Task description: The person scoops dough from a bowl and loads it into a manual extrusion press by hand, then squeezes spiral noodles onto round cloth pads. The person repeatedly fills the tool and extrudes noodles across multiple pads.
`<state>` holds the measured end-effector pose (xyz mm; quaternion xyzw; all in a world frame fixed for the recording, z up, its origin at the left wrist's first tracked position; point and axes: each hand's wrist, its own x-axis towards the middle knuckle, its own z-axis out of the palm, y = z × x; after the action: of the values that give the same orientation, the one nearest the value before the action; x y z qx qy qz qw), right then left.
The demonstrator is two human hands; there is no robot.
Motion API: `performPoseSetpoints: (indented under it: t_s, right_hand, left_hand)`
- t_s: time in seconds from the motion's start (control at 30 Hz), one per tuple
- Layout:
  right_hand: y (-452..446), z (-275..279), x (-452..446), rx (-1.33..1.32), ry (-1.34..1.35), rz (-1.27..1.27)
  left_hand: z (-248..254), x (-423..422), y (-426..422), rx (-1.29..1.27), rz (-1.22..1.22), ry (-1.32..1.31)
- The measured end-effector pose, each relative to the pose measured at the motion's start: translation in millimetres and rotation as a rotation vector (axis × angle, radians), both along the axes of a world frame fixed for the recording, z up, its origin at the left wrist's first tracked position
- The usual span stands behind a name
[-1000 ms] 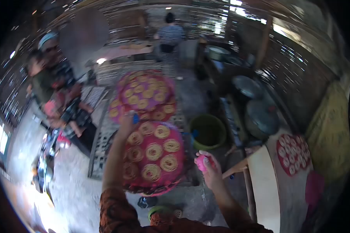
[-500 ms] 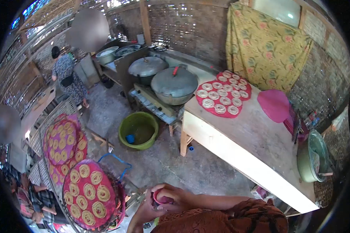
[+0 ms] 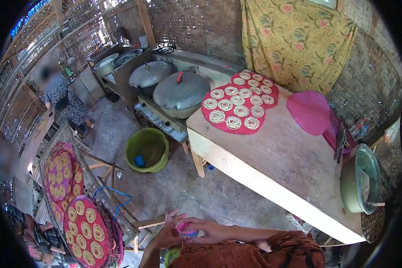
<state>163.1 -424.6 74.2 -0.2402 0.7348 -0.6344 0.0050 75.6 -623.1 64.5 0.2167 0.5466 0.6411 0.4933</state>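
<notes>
Small pink-and-blue cup [image 3: 183,228] is held in the right hand [image 3: 212,231], left hand [image 3: 167,230] beside it with fingers spread, contact there unclear, noodle coils [image 3: 86,231] on a pink sheet [image 3: 87,203] to the hands' left, green tub [image 3: 161,160] farther ahead and left, counter [image 3: 299,183] ahead and right bearing more coils [image 3: 241,111].

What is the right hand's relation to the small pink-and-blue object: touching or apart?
Touching. The head view shows the right hand's fingers lying against the small pink-and-blue object, with no gap between them.
</notes>
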Motion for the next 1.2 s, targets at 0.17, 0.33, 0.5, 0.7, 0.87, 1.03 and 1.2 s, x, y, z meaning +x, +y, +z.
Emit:
performPoseSetpoints:
  t_s: [0.17, 0.33, 0.5, 0.7, 0.87, 1.03, 1.2]
  right_hand:
    - [65, -26, -41, 0.231, 0.196, -0.525]
    - [196, -63, -117, 0.466, 0.417, -1.171]
    - [239, -118, -141, 0.596, 0.325, -1.265]
    - [70, -62, -157, 0.615, 0.236, -1.397]
    - [-217, -32, -162, -0.082, -0.429, -0.263]
    - [-321, -28, -192, -0.047, -0.72, -0.27]
    - [-344, -30, -195, -0.269, -0.658, -0.196]
  left_hand:
    - [-7, 3, 9, -0.043, 0.32, -0.169]
    - [-19, -2, -37, -0.119, 0.341, 0.095]
    - [7, 6, -91, -0.183, 0.404, 0.241]
    - [61, -5, -285, -0.593, 0.9, 1.154]
    - [59, -13, -468, -1.285, 1.313, 1.052]
    - [-19, -12, -583, -1.396, 1.23, 0.946]
    - [14, -11, -565, -1.097, 1.451, 0.733]
